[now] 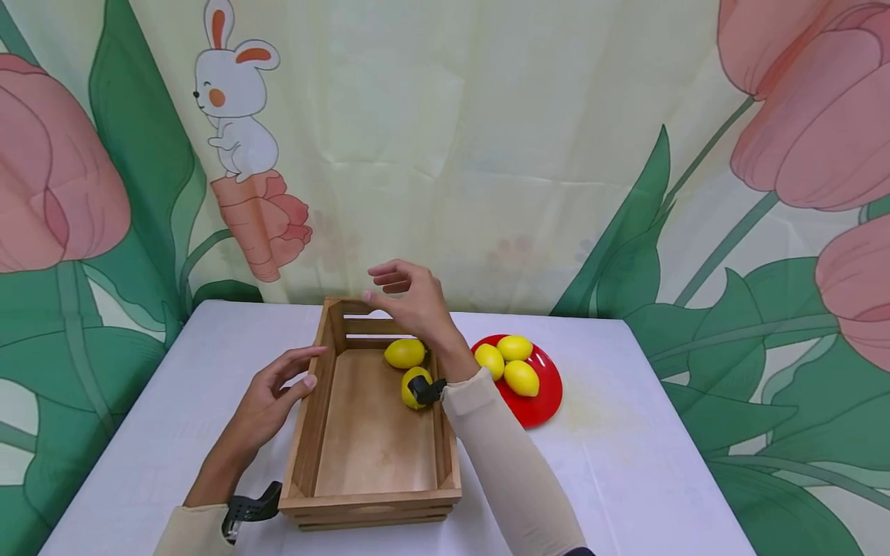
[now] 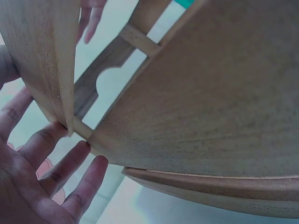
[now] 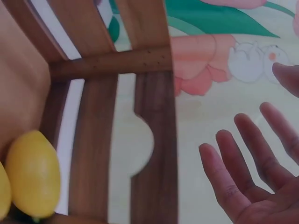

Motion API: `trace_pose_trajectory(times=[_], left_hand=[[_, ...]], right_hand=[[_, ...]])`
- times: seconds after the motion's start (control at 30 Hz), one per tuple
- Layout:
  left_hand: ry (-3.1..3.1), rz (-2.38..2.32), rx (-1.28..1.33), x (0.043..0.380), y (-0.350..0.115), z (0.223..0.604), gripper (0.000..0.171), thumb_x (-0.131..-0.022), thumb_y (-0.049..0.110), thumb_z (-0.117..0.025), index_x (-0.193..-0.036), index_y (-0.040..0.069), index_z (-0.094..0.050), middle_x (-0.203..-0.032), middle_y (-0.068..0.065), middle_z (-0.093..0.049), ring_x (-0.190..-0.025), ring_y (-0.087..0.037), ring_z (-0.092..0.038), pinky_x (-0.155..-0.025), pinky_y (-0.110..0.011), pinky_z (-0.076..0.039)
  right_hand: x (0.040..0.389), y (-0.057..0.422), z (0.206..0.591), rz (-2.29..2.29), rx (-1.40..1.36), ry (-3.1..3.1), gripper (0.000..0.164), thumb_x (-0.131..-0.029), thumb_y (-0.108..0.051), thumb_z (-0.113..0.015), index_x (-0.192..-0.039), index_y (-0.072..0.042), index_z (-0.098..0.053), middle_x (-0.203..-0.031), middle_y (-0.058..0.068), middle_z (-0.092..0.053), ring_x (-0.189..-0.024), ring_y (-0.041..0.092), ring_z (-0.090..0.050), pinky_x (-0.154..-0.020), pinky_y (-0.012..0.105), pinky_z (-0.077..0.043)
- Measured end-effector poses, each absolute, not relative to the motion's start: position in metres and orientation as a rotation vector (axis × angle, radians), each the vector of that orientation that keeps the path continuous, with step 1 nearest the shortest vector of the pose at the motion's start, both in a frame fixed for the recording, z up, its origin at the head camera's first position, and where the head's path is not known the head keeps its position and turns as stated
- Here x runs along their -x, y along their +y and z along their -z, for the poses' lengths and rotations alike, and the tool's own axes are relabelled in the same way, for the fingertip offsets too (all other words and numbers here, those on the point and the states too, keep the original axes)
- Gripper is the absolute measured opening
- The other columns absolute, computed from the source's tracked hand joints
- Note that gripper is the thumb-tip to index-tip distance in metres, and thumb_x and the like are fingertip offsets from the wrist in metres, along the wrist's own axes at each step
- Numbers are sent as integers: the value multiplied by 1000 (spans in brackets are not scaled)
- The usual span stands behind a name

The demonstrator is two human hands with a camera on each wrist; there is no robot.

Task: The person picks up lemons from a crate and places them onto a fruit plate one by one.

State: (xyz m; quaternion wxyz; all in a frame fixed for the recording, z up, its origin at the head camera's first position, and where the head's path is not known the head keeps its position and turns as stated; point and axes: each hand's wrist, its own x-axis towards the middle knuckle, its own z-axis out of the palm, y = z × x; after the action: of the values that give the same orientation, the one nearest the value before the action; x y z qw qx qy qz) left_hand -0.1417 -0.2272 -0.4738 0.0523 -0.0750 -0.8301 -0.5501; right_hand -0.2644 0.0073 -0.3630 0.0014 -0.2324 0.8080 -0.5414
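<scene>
Two yellow, oval lemons [image 1: 405, 354] in the crate: lying near each other toward the far right of its floor, the nearer one partly hidden by the right wrist gear; likely firm, fairly light and a little slick-skinned, best held round the broad middle, not by the pointed tip.

Brown, slatted wooden crate [image 1: 371, 502]: upright on the white-clothed tabletop [image 1: 598, 463]; looks stiff and dry, probably easy to slide, with enough friction for a sure hold. Best taken by opposite walls, or by the end slat with a half-round notch [image 3: 163, 149].

Three more yellow lemons [image 1: 521, 378]: grouped on the plate, likely to roll if nudged; take each from above with spread fingertips.

Round red plate [image 1: 531, 411]: right of the crate; seems thin and smooth, to be held at its rim and kept level.

Left hand [image 1: 274, 398]: grip loose, fingers extended and touching the crate's left side.

Right hand [image 1: 413, 297]: grip relaxed above the crate's far end, nothing held.
</scene>
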Motion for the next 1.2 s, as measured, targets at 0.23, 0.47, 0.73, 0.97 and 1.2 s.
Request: trace_pose_trajectory(times=[0.23, 0.47, 0.73, 0.97, 1.2], left_hand=[[-2531, 1674, 240, 142, -227, 474, 41, -103, 33, -55, -143, 32, -50, -152, 2, -47, -139, -27, -45, -94, -18, -47], [-2531, 1683, 230, 143, -228, 472, 41, -102, 34, -55, -143, 32, -50, -152, 2, -47, -139, -27, -45, -94, -19, -48], [-2534, 1690, 237, 144, -228, 471, 41, -103, 34, -54, -143, 32, -50, -153, 3, -47, -140, -28, -44, -95, -21, -47], [-2536, 1698, 225, 143, -228, 471, 40, -103, 35, -54, -143, 33, -50, -152, 3, -47, -140, -28, -44, -94, -20, -47], [-2524, 1703, 229, 143, -229, 473, 41, -103, 34, -55, -143, 33, -50, -152, 3, -47, -140, -28, -43, -94, -18, -47]], right_hand=[[263, -2, 376, 1671, 704, 2472, 29, -85, -30, -80, -112, -23, -71, -112, 2, -72, -99, 18, -69, -85, 31, -58], [266, -3, 382, 1417, 655, 2460, 34, -85, -28, -80, -113, -11, -72, -105, 3, -73, -97, 18, -66, -79, 27, -56], [278, -1, 391, 1064, 679, 2471, 28, -84, -31, -81, -106, -14, -75, -104, -3, -70, -93, 16, -62, -76, 25, -53], [287, -5, 397, 863, 713, 2489, 25, -83, -33, -81, -102, -19, -76, -102, -4, -71, -95, 14, -60, -81, 23, -50], [291, -8, 402, 789, 729, 2455, 19, -84, -33, -80, -98, -21, -77, -103, -7, -72, -96, 11, -60, -86, 23, -50]])
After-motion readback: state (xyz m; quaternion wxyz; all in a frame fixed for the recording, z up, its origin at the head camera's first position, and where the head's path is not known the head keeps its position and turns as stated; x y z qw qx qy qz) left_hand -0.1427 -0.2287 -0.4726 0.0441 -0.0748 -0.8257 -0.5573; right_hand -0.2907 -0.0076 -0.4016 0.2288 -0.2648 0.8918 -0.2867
